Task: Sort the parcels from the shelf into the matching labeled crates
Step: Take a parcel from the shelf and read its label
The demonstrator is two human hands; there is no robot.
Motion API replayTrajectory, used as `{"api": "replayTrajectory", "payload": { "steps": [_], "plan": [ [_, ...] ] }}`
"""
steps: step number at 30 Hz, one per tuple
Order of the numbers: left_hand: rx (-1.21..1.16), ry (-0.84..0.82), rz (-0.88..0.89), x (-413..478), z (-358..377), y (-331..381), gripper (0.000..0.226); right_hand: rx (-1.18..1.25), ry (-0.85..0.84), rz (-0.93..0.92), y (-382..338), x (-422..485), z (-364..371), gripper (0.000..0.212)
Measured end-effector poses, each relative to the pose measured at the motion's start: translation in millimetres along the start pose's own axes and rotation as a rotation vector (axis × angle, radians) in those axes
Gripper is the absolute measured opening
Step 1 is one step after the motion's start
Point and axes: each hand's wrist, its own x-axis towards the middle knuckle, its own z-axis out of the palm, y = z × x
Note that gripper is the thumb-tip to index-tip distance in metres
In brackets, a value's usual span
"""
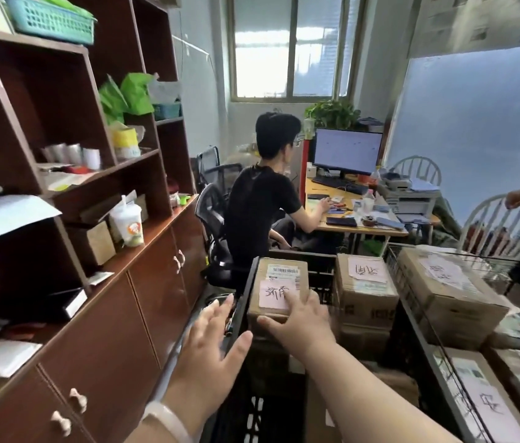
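Note:
A small cardboard parcel (276, 282) with a pink handwritten label and a shipping sticker sits at the far left end inside a black crate (247, 289). My right hand (300, 321) grips its near end, thumb on the front face and fingers over the top. My left hand (212, 343) hovers open beside the crate's left rim, touching nothing. Another labelled box (365, 290) stands in the same crate to the right. The brown shelf unit (70, 193) is on my left.
A wire crate (394, 257) on the right holds more labelled boxes (444, 292). A person in black sits on an office chair (210, 219) just beyond the crates at a desk (360, 225). Another person's hand rests on a white chair (504, 225) at the far right.

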Motion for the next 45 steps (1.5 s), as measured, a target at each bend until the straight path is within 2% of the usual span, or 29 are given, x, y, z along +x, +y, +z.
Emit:
{"api": "replayTrajectory", "payload": {
  "steps": [5,9,13,17,24,30,39,45],
  "plan": [
    [0.086,-0.033,0.003,9.0,12.1,2.6,0.064,-0.03,-0.044,-0.061,19.2,3.3,-5.2,0.091],
    [0.215,-0.086,0.056,7.9,21.8,8.7,0.066,-0.042,0.031,-0.135,31.2,-15.2,-16.8,0.093],
    [0.317,-0.104,0.206,5.7,30.5,20.3,0.065,-0.06,0.145,-0.214,46.9,-52.0,-40.6,0.092],
    [0.348,-0.135,0.402,-6.3,38.9,42.0,0.063,-0.126,0.239,-0.191,73.6,-120.0,-66.2,0.087],
    [0.428,-0.233,0.771,-64.1,65.2,99.2,0.07,-0.246,0.482,0.059,114.6,-263.4,-87.0,0.088],
    [0.317,-0.382,1.081,-157.4,97.6,139.9,0.077,-0.307,0.525,0.364,142.4,-398.7,-67.1,0.091],
    [0.076,-0.634,1.394,-321.2,135.8,200.5,0.074,-0.355,0.665,0.825,160.9,-602.6,-63.0,0.094],
    [-0.023,-0.705,1.53,-410.2,144.7,236.8,0.074,-0.292,0.737,0.939,176.1,-692.7,-59.1,0.09]
  ]
}}
